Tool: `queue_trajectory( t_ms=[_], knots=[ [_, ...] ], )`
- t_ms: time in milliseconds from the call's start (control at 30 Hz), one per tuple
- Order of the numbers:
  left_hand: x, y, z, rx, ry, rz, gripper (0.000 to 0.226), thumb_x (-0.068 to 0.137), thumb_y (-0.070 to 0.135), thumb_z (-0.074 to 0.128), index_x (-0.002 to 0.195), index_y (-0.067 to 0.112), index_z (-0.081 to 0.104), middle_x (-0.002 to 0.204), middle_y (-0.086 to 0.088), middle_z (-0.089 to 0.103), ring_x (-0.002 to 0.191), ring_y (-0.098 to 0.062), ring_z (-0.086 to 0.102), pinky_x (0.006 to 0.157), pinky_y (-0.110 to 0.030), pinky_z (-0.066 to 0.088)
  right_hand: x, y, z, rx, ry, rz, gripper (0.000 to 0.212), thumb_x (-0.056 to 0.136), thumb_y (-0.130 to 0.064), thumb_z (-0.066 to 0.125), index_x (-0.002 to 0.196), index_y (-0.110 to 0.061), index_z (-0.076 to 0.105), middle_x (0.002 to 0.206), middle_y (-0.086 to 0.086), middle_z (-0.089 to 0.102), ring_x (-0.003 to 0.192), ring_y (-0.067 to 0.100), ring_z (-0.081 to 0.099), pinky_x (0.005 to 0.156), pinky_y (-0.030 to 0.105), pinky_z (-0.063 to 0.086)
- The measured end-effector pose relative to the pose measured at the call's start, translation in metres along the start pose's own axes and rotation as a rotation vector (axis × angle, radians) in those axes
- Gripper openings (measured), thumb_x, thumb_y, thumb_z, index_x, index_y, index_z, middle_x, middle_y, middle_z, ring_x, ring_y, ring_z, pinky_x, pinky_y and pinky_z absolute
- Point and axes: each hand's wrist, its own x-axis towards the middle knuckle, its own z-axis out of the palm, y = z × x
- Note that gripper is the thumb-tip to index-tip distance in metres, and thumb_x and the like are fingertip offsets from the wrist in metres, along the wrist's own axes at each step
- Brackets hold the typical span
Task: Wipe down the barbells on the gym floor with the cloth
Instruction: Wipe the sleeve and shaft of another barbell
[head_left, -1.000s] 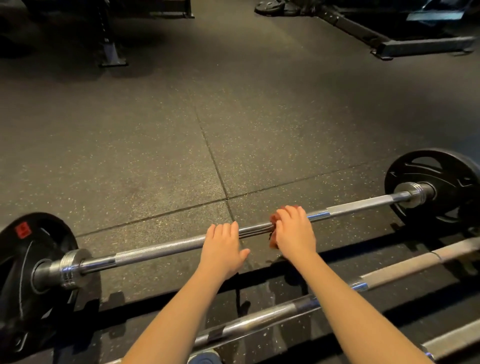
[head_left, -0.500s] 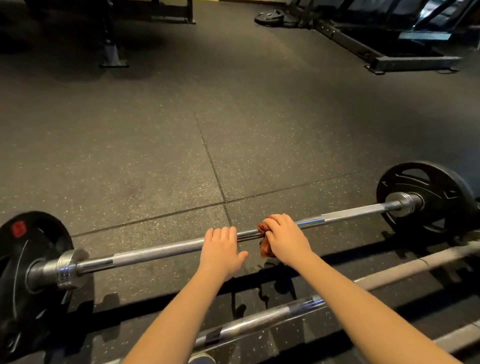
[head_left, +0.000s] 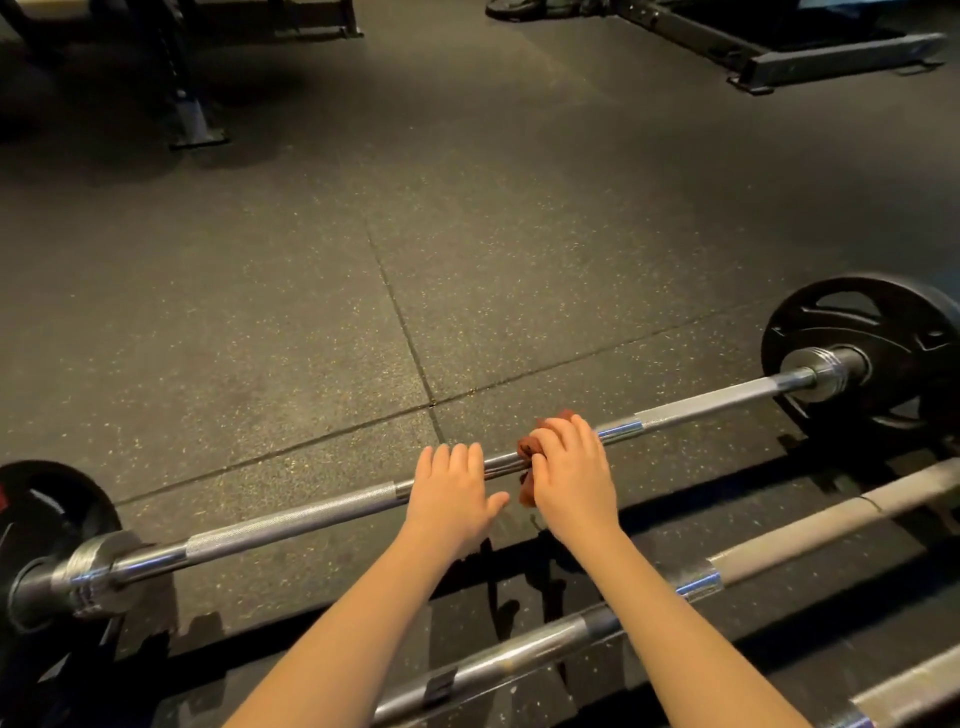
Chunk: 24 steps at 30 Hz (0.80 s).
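We find mid-shaft wiping in hand at lower centre: right grip (head_left: 571, 478) clenched round the cloth (head_left: 529, 446) on the barbell (head_left: 291, 519); left grip (head_left: 452, 499) released, resting flat; next, we judge, sliding along the shaft.

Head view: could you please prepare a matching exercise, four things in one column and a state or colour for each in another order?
1. left hand
2. right hand
3. cloth
4. right weight plate

A. black, on the end of the barbell
B. grips the cloth
C. reddish-brown, bunched on the barbell
D. fingers straight, resting on the barbell

Pairs: 1-D, 2-B, 3-C, 4-A
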Motion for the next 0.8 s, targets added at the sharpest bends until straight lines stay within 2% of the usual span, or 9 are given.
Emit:
queue_trajectory(
  t_ms=[100,167,267,367,467,567,667,733,800],
  knots=[
    [0.004,0.007,0.002,0.008,0.020,0.037,0.068,0.095,0.059,0.034,0.141,0.010,0.029,0.139,-0.006,0.041,0.130,-0.026,0.035,0.113,-0.040,0.019,0.015,0.031,-0.018,-0.094,-0.096,-0.096,0.033,0.094,-0.032,0.035,0.109,-0.022,0.063,0.116,-0.005,0.058,0.118,0.020,0.047,0.113,0.046,0.023],
    [0.003,0.008,0.005,0.028,0.026,0.056,0.068,0.095,0.060,0.033,0.141,0.009,0.029,0.138,-0.006,0.041,0.129,-0.026,0.035,0.113,-0.040,0.019,0.029,0.055,-0.027,-0.164,-0.073,0.029,0.026,0.097,-0.027,0.039,0.103,-0.021,0.063,0.109,-0.004,0.060,0.111,0.021,0.050,0.112,0.046,0.025],
    [0.003,0.009,0.006,0.033,0.031,0.068,0.065,0.095,0.060,0.032,0.138,0.011,0.032,0.136,-0.005,0.042,0.128,-0.025,0.036,0.113,-0.040,0.020,0.025,0.049,-0.021,-0.112,0.057,0.197,0.039,0.093,-0.029,0.028,0.095,-0.016,0.065,0.103,0.000,0.060,0.104,0.024,0.049,0.099,0.043,0.037],
    [0.009,0.015,0.003,0.029,0.027,0.081,0.059,0.096,0.059,0.031,0.131,0.012,0.036,0.131,-0.004,0.044,0.124,-0.025,0.038,0.111,-0.040,0.022,0.006,0.029,-0.011,-0.026,0.033,-0.001,0.048,0.088,-0.032,0.023,0.098,-0.014,0.067,0.108,0.000,0.059,0.111,0.024,0.048,0.101,0.043,0.039],
    [0.016,0.025,0.000,0.012,0.007,0.095,0.056,0.096,0.058,0.031,0.128,0.012,0.037,0.128,-0.005,0.046,0.121,-0.025,0.040,0.110,-0.039,0.023,0.024,0.053,-0.033,-0.150,-0.115,-0.134,0.054,0.087,-0.037,0.016,0.103,-0.020,0.064,0.109,-0.003,0.060,0.108,0.022,0.051,0.102,0.040,0.030],
    [0.022,0.033,-0.001,-0.012,0.051,0.110,0.055,0.096,0.058,0.032,0.126,0.012,0.038,0.126,-0.003,0.046,0.120,-0.025,0.040,0.110,-0.039,0.023,0.039,0.088,-0.044,-0.227,-0.034,0.080,0.060,0.083,-0.038,0.008,0.095,-0.021,0.064,0.101,-0.002,0.062,0.101,0.024,0.054,0.095,0.042,0.033],
    [0.023,0.037,0.002,-0.002,0.083,0.124,0.060,0.094,0.059,0.034,0.131,0.012,0.037,0.127,-0.003,0.045,0.120,-0.025,0.041,0.110,-0.040,0.024,0.022,0.071,-0.026,-0.093,0.105,0.191,0.051,0.089,-0.036,0.021,0.097,-0.014,0.066,0.109,0.002,0.061,0.115,0.027,0.050,0.102,0.046,0.038],
    [0.023,0.039,0.004,-0.016,0.089,0.116,0.063,0.092,0.059,0.036,0.131,0.009,0.042,0.124,-0.005,0.050,0.118,-0.027,0.046,0.108,-0.043,0.029,0.010,0.057,-0.013,-0.021,0.098,0.098,0.044,0.092,-0.037,0.029,0.099,-0.014,0.066,0.113,0.001,0.059,0.120,0.026,0.046,0.106,0.046,0.037],
    [0.023,0.040,0.005,-0.016,0.103,0.130,0.066,0.086,0.058,0.033,0.121,0.007,0.054,0.111,-0.006,0.059,0.105,-0.028,0.056,0.098,-0.046,0.041,0.014,0.063,-0.018,-0.043,0.040,-0.061,0.040,0.092,-0.038,0.031,0.098,-0.018,0.065,0.108,-0.002,0.060,0.111,0.023,0.050,0.103,0.041,0.034]
  ],
)
